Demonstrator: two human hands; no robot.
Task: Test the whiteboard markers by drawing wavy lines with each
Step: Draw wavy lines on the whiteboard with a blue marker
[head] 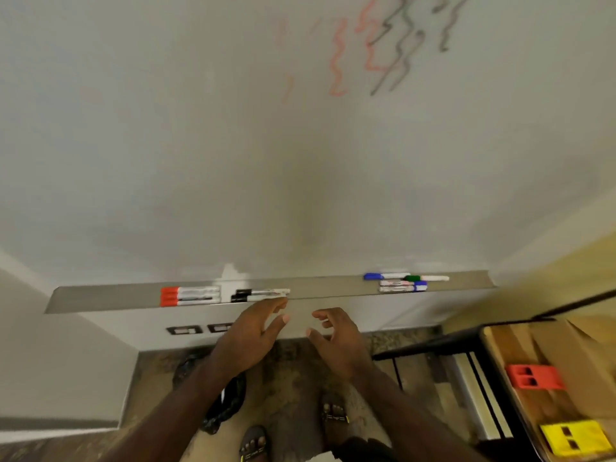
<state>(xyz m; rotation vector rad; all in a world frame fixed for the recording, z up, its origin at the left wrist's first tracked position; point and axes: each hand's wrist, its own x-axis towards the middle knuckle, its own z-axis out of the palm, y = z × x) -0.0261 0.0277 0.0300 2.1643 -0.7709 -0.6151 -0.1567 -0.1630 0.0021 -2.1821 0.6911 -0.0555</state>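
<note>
While both hands hang just below the tray (pixel 100 296), neither holds anything: the left hand (pixel 253 331) has its fingers stretched toward the black markers (pixel 258 295), fingertips at the tray's front lip, and the right hand (pixel 336 338) sits beside it with fingers loosely spread and slightly curled, empty. On the tray, markers lie sorted by colour, which looks like a way to keep track of them: red markers (pixel 190 296) at the left, black ones in the middle, and a blue and green cluster (pixel 405 282) well apart to the right. Up on the whiteboard (pixel 200 128), red squiggles (pixel 338 58) and dark squiggles (pixel 400 38) already show, so I judge red and black tested, and some colours remain. Whether the left hand is about to lift a black marker or is simply near it, I cannot tell.
</note>
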